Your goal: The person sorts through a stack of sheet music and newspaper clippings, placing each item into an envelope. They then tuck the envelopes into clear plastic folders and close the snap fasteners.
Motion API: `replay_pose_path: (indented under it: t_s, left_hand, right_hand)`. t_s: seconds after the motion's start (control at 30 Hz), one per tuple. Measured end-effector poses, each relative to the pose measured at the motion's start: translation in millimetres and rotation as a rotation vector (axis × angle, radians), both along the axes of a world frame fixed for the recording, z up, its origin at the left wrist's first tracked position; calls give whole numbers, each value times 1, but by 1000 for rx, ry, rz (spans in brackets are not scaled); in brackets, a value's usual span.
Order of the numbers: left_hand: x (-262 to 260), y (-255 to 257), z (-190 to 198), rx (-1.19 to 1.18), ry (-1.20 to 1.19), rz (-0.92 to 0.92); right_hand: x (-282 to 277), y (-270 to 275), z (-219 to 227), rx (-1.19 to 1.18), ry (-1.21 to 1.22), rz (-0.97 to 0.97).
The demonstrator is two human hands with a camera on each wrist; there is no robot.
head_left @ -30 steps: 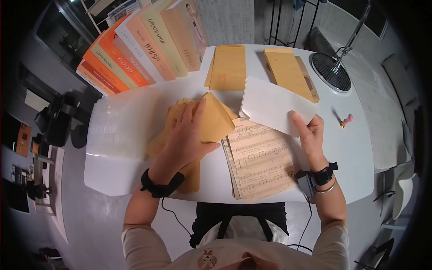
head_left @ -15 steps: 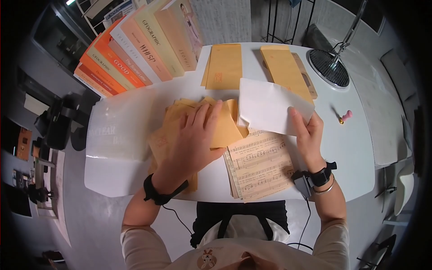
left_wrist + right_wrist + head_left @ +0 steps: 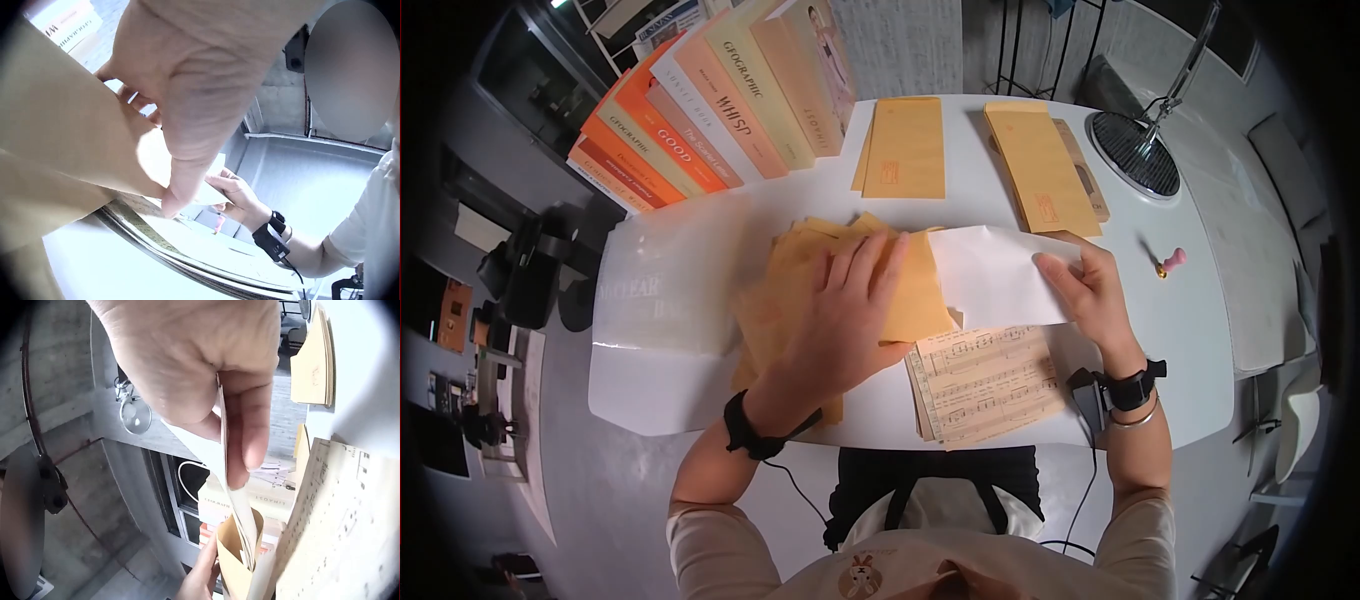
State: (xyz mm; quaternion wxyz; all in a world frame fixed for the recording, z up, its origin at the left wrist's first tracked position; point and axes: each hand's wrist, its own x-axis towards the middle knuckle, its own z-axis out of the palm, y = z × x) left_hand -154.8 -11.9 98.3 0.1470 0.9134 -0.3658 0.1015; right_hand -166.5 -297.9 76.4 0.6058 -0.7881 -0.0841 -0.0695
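My left hand (image 3: pixel 850 310) holds a tan paper envelope (image 3: pixel 918 305), its thumb at the near edge and its fingers across the top. Beneath that hand lies a loose pile of similar envelopes (image 3: pixel 775 300). My right hand (image 3: pixel 1102 300) pinches folded white paper (image 3: pixel 1005 280) by its right end, thumb on top. The paper's left end meets the envelope's mouth. From the right wrist view, the paper (image 3: pixel 240 509) reaches into the spread opening of the envelope (image 3: pixel 230 547). Sheet music (image 3: pixel 990 385) lies under the paper, partly covered by it.
Upright books (image 3: pixel 710 110) stand at the back left, above a clear plastic sleeve (image 3: pixel 665 300). Two groups of envelopes, one at back centre (image 3: pixel 905 150) and one at back right (image 3: pixel 1040 165), lie near a lamp base (image 3: pixel 1135 155). A pink-handled stamp (image 3: pixel 1172 262) lies at the right.
The white paper has come down and level, its left end now at the envelope's mouth. My left hand has shifted right with the envelope, covering more of the sheet music.
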Motion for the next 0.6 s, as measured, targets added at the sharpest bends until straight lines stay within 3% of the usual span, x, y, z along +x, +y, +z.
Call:
replay_pose_path:
  t_s: [0.13,0.33,0.43,0.53,0.6]
  left_hand:
    - [-1,-7,-2,6,-84,-84]
    - [-2,-21,-1,4,-77,-94]
    - [-3,-25,0,-54,-60,-102]
    - [-2,-25,1,-65,-67,-94]
    - [-2,-25,2,-19,-73,-91]
  right_hand:
    - [1,-2,0,24,48,76]
    - [-1,16,-1,87,-37,-37]
    - [-5,4,8,-178,6,-72]
    - [-9,9,17,-148,62,-100]
    - [-6,18,8,58,-4,-63]
